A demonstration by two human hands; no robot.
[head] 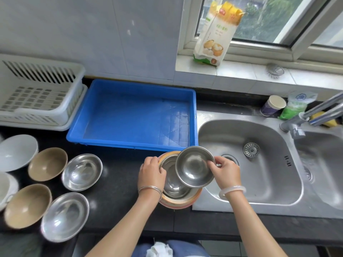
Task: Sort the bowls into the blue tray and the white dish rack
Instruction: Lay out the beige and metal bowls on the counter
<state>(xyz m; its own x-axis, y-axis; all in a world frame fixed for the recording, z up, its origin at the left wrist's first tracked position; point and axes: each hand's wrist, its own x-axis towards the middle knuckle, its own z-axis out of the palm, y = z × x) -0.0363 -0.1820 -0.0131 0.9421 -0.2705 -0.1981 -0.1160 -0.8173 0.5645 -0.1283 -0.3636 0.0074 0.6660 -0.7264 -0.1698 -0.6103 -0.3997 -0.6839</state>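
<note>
A black stone tabletop (pixel 118 184) runs along a pale tiled wall (pixel 92 34), with a steel double sink (pixel 259 182) set into its right end and a window (pixel 269 19) above the sink. On the sill stand a flour bag (pixel 217 34) and a wire scourer (pixel 274 70). Behind the sink are a paper cup (pixel 272 105), a green packet (pixel 295 106), a yellow sponge (pixel 323 119) and the faucet (pixel 315 114).

The blue tray (pixel 130 144) lies against the wall just left of the sink, long side along the wall, nothing in it. The white dish rack (pixel 46 112) sits beside it at the left, slatted, also holding nothing.

At the tabletop's front edge, touching the sink rim, is a stack of bowls (pixel 181 203): a steel bowl nested in orange-rimmed ones, mouths up. The left grip (pixel 152 170) curls its fingers over the stack's left rim. The right grip (pixel 225 175) pinches the right rim of a small steel bowl (pixel 194 166), which is above the stack, just in front of the tray's near wall. It is round, shiny and dull grey inside, tilted with its mouth up and toward the camera, its left side lower.

Further left on the tabletop, mouths up, stand a white bowl (pixel 16 153), two brown bowls (pixel 47 164) (pixel 27 205) and two wide steel bowls (pixel 81 172) (pixel 65 217), each pair set near and far. A white cup (pixel 5 188) shows at the left edge.
</note>
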